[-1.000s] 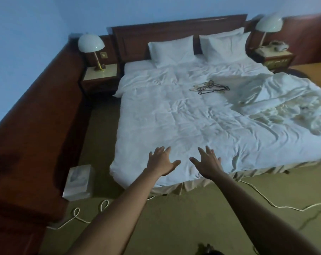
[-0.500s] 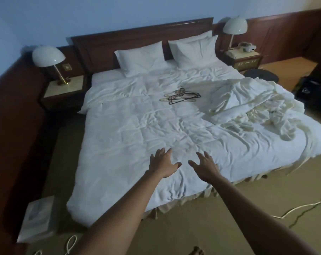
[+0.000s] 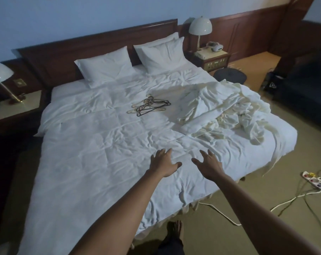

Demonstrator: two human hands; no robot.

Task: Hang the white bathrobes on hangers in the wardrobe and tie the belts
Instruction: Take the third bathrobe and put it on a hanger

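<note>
Here we are reaching both arms out over the foot of the bed, and neither hand is holding anything: the left hand and right hand are both spread, fingers loose, above the duvet. The robes are lying in one crumpled white heap on the right side of the bed, so tangled that we cannot count them or pick out any belt. The hangers are sitting in a small pile mid-bed, left of the heap; black and pale ones are overlapping, and their number is unclear. We are seeing two pillows, two lamps, the left one cut off by the frame edge, and one bare foot at the bottom. No wardrobe is in view.
</note>
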